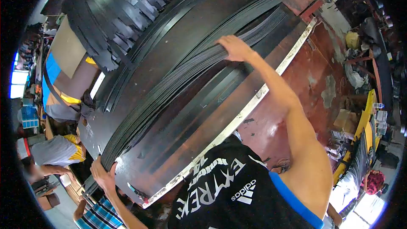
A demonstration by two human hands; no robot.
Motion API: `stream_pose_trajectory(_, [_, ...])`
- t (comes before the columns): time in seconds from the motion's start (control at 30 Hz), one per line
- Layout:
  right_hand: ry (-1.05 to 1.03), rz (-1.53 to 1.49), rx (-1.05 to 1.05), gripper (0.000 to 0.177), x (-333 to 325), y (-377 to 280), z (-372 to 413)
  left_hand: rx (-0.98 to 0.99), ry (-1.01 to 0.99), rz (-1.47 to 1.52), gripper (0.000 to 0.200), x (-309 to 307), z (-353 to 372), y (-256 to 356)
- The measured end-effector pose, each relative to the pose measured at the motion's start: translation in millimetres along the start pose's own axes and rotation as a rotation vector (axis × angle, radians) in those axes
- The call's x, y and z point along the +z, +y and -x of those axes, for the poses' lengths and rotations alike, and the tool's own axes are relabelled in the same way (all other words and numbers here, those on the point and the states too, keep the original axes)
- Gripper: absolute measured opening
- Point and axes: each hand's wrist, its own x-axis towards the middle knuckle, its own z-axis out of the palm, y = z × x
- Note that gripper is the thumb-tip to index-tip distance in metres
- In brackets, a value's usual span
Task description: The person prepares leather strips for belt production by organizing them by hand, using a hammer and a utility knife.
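Observation:
A long bundle of thin, flexible black strips curves across the dark worktable. My left hand is closed around the near-left end, thumb on one side and fingers on the other. Farther along, my right hand grips the same bundle from above, its fingers wrapped over the edge. Beyond that hand the strips fan out toward the far right end of the table. A second group of black strips lies alongside the bundle. Flat dark strips rest on the near side.
A pile of hanging black strips covers the far side. A pale metal edge borders the table near me. A small tool lies at the left corner. Co-workers, one in a grey shirt and one in plaid, are at left.

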Motion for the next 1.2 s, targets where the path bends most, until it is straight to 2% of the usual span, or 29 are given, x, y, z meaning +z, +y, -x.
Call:
stream_pose_trajectory(0.2, [-0.097,0.069,0.045,0.062,-39,82,35,0.029,-0.024,-0.078,0.072,-43,13,0])
stream_pose_trajectory(0.27, [-0.171,0.098,0.066,0.062,-40,101,41,-0.074,-0.122,-0.030,0.073,-52,21,9])
stream_pose_trajectory(0.43, [-0.225,0.186,0.025,0.065,-44,136,62,-0.131,-0.166,-0.078,0.075,-58,48,17])
stream_pose_trajectory(0.5, [-0.263,0.206,0.005,0.064,-40,147,63,-0.101,-0.108,-0.144,0.076,-53,69,17])
stream_pose_trajectory(0.53, [-0.274,0.187,0.016,0.064,-45,146,62,-0.196,-0.213,-0.071,0.076,-55,75,21])
stream_pose_trajectory(0.57, [-0.296,0.188,0.044,0.064,-47,142,59,-0.167,-0.191,-0.117,0.077,-47,86,20])
stream_pose_trajectory(0.63, [-0.398,0.218,0.066,0.065,-64,138,52,-0.223,-0.263,-0.020,0.076,-42,92,35])
stream_pose_trajectory(0.7, [-0.398,0.203,0.051,0.065,-78,144,52,-0.275,-0.296,0.065,0.075,-31,109,42])
stream_pose_trajectory(0.73, [-0.353,0.233,0.005,0.066,-89,146,54,-0.246,-0.256,0.090,0.074,-24,120,45])
stream_pose_trajectory(0.77, [-0.306,0.262,-0.039,0.067,-101,147,57,-0.311,-0.311,0.122,0.074,-23,125,51])
stream_pose_trajectory(0.83, [-0.234,0.312,-0.064,0.058,-124,142,65,-0.283,-0.255,0.105,0.074,-19,145,60])
stream_pose_trajectory(0.9, [-0.366,0.346,0.061,0.057,-154,115,70,-0.399,-0.326,0.201,0.074,-22,161,67])
stream_pose_trajectory(0.97, [-0.420,0.397,0.033,0.061,-171,88,84,-0.387,-0.274,0.181,0.072,-16,196,65])
stream_pose_trajectory(1.03, [-0.455,0.407,0.059,0.068,-165,94,115,-0.408,-0.339,0.126,0.072,-23,203,84])
stream_pose_trajectory(1.07, [-0.497,0.417,0.071,0.069,-163,86,124,-0.494,-0.462,0.123,0.072,-20,213,87])
stream_pose_trajectory(1.1, [-0.548,0.441,0.124,0.070,-155,91,139,-0.471,-0.373,0.108,0.071,-10,228,94])
stream_pose_trajectory(1.13, [-0.539,0.438,0.055,0.073,-142,117,164,-0.450,-0.407,0.108,0.070,1,241,94])
stream_pose_trajectory(1.2, [-0.666,0.434,0.149,0.078,-141,76,167,-0.474,-0.413,0.250,0.069,24,260,100])
